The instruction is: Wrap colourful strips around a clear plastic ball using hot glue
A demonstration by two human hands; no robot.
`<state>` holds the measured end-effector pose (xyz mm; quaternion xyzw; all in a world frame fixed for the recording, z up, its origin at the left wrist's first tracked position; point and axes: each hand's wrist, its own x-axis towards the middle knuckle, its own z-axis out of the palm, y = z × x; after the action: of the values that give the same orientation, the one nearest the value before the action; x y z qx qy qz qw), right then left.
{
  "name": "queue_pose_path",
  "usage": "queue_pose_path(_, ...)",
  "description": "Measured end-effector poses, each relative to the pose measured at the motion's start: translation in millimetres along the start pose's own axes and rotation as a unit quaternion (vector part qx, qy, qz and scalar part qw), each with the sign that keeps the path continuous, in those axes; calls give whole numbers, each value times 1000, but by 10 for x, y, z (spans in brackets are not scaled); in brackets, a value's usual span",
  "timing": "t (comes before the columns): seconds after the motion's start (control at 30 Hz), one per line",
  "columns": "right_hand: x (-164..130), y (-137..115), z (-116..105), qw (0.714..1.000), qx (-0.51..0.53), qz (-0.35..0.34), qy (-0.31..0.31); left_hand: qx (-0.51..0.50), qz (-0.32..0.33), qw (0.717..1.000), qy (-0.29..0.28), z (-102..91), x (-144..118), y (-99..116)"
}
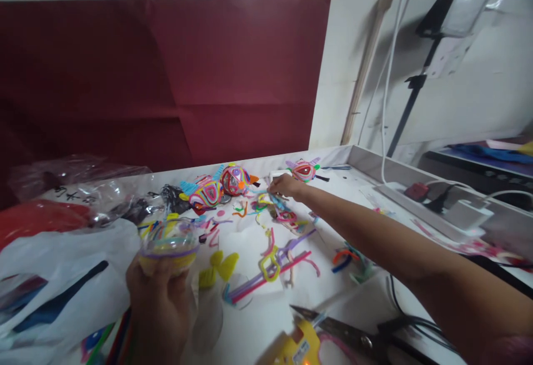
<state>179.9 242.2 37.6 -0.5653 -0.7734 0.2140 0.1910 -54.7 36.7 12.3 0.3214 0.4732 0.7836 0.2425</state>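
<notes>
Our left hand (160,304) was wrapped around a clear ball (169,244) close to us, while our right hand (285,185) reached far across the desk (258,326), fingers pinched on a pipe cleaner piece (278,201).

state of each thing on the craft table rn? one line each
left hand: gripping clear ball
clear ball: held up, wrapped in coloured pipe cleaners
right hand: stretched out, fingers closed on loose pieces
glue gun: lying on table
scissors: lying flat; open or shut unclear
finished ornaments: resting on table, untouched
</notes>
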Motion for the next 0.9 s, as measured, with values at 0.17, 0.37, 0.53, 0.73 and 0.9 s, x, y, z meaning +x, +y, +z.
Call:
queue_pose_path(0.17,-104,-102,-325,982,179,-18,55,-133,-72,989,-7,27,-95,-38)
queue_pose_path(0.37,-227,-194,-604,947,311,-40,75,-239,-211,947,-31,8,-163,-32)
queue_pose_path(0.53,-438,-314,-640,939,336,-48,54,-264,-262,928,-32,-3,-178,-14)
queue_pose_path(0.73,-939,-651,-359,949,282,-139,8,-228,-214,947,-73,4,-229,-26)
queue_pose_path(0.9,-1368,-956,-75,947,222,-229,-28,-125,-162,977,-61,20,-263,-37)
